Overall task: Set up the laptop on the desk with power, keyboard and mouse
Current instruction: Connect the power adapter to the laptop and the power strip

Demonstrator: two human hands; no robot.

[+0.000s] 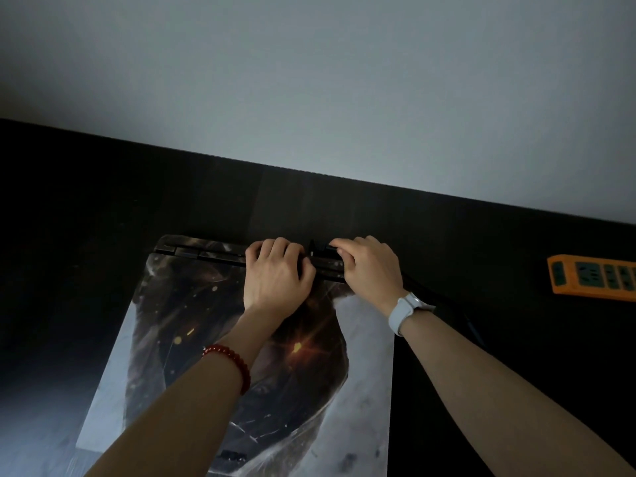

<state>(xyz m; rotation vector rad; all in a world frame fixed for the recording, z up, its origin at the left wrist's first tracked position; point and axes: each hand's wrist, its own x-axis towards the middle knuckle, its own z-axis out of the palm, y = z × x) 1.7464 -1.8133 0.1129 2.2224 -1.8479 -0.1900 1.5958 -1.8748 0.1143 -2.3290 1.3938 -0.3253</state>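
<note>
Along the surface's (103, 208) far edge, left hand (275, 273) grips the closed laptop's (241, 339) hinge while right hand (368, 266) pinches the power plug (332, 248); push it in squarely

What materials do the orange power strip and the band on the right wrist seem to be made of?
The power strip looks like hard moulded plastic, matte orange with darker socket faces. The wrist band looks like smooth white silicone or rubber, since it bends evenly around the wrist; the dim light leaves this uncertain.

home desk (103, 201), plain wall (309, 80)
</note>
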